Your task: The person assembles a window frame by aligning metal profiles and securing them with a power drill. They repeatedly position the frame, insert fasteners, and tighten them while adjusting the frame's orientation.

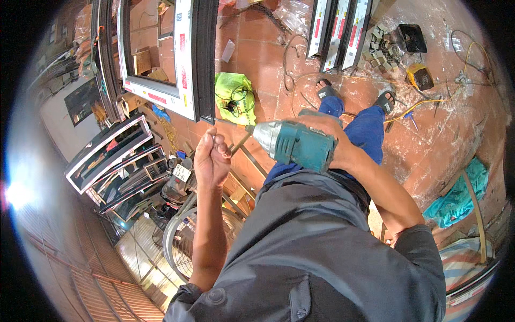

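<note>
My right hand (327,129) is wrapped round the grip of a teal and grey cordless drill (303,145). The drill's nose points left, toward my other hand. My left hand (211,155) is raised with thumb and fingertips pinched together, just below the lower corner of a window frame (185,59). Whatever small thing sits in that pinch is too small to make out. The frame has dark edges and a white face with red and white labels. A gap separates the drill's tip from the left hand.
A yellow-green bag (234,88) with a black cord lies on the tiled floor. Several labelled profiles (340,32) stand beyond my feet, near a black bin (412,38) and metal offcuts (378,48). A yellow cable (413,110) crosses the floor. More frames (110,155) lean at left.
</note>
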A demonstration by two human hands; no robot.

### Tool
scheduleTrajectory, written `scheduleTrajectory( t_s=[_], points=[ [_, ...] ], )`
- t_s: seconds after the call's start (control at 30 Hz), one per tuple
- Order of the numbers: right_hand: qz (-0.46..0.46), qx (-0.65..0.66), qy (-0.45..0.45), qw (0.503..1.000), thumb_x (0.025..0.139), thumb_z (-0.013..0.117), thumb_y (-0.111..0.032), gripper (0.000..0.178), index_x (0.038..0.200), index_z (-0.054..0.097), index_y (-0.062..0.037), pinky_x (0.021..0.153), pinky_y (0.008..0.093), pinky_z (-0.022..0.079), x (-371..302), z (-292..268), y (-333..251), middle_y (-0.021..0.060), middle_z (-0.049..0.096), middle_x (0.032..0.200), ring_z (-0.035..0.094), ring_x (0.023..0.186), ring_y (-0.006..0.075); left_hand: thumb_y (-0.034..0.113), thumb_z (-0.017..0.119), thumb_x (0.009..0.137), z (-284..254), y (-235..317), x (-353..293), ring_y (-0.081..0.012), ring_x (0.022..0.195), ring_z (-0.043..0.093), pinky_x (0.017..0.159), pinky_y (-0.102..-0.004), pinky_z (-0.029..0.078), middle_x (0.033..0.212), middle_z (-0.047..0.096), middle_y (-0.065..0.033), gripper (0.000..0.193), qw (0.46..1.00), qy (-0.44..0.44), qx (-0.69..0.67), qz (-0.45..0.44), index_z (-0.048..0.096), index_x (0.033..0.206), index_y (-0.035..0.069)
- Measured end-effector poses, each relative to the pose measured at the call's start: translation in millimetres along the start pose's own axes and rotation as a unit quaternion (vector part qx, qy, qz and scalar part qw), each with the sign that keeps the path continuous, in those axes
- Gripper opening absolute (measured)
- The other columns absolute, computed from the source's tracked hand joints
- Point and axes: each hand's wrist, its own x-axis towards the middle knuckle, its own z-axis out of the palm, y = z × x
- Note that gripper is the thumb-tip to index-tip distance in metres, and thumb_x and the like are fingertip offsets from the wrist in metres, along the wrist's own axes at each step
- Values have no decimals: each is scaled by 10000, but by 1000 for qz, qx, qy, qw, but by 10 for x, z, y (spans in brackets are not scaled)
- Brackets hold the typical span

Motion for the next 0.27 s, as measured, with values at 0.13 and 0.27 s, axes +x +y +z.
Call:
scheduleTrajectory(
  t_s=[0.13,0.27],
  points=[
    [16,20,-6,1000,747,865,-266,619,1319,705,-91,904,381,567,-131,70,-114,133,760,1172,738,1032,318,279,544,1105,39,-27,80,-172,813,661,750,-333,537,992,685,-50,306,999,-15,-39,11,592,1333,81],
    [5,30,-16,999,749,856,-246,694,1384,664,-42,922,403,549,-230,115,-85,150,745,1175,719,1004,287,280,564,1094,61,-29,100,-206,889,661,811,-355,534,1121,672,-95,383,999,-25,-43,9,554,1441,117]
  ],
)
